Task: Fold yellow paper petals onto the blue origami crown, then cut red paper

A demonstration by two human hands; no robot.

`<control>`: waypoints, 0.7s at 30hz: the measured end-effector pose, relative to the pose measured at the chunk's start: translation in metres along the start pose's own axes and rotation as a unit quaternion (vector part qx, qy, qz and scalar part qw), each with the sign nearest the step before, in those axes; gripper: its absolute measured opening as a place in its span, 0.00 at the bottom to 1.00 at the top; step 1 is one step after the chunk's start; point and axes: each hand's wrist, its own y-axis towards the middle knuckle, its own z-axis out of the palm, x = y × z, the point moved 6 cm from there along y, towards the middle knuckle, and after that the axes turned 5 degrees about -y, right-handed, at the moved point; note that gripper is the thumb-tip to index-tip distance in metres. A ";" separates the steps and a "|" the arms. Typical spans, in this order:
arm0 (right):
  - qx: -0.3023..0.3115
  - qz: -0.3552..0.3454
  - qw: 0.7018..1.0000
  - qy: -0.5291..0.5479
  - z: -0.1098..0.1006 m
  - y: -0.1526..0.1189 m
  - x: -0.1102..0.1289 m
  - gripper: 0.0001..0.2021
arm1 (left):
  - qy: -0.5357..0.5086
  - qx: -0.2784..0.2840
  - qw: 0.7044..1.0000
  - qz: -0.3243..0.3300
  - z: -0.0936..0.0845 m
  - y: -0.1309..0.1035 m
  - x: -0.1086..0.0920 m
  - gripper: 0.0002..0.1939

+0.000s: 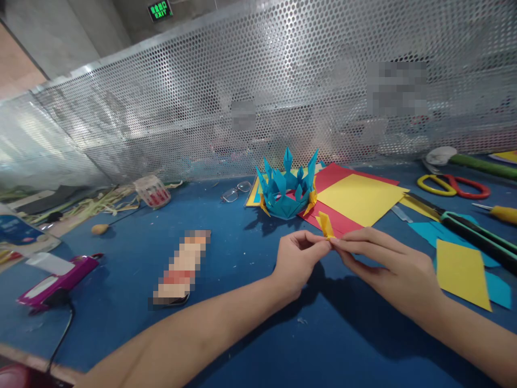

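- Head view, looking down over a blue desk (121, 302) edged by a perforated metal screen.
- Left hand (297, 258) and right hand (388, 264) meeting fingertip to fingertip above the desk, both pinched shut on a small folded yellow paper piece (325, 225) (one end sticking up between the fingers).
- Just beyond the hands: a blue paper crown (287, 186) with yellow accents, standing on red and yellow sheets (355, 199).
- Further right: more cut yellow and blue paper, a utility knife (472, 231), yellow-and-red scissors (454, 186).
- Left side: glasses (236, 191), a purple device (56, 277) with a cable.
- Likely risks: too hard a pull from either hand could tear or miscrease the small piece; a loose pinch could drop it; a forward reach could knock the crown; a careless sweep right could meet the knife.
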 end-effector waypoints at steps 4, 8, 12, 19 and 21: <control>0.006 -0.009 1.000 -0.002 0.001 0.002 -0.001 0.13 | -0.010 0.013 1.000 0.003 0.001 0.000 -0.001 0.15; 0.015 -0.011 1.000 -0.009 0.002 0.002 -0.003 0.14 | -0.008 0.011 1.000 0.005 -0.003 0.003 -0.001 0.17; 0.020 -0.024 0.999 -0.006 0.001 0.001 -0.001 0.11 | 0.001 0.006 1.000 -0.006 -0.005 0.001 0.000 0.17; 0.052 0.072 0.993 0.078 -0.001 0.002 0.000 0.07 | 0.013 -0.041 0.997 -0.059 -0.005 -0.028 -0.001 0.17; 0.083 0.146 0.975 0.145 0.005 0.001 -0.002 0.06 | 0.025 -0.056 0.996 -0.065 -0.006 -0.035 -0.002 0.20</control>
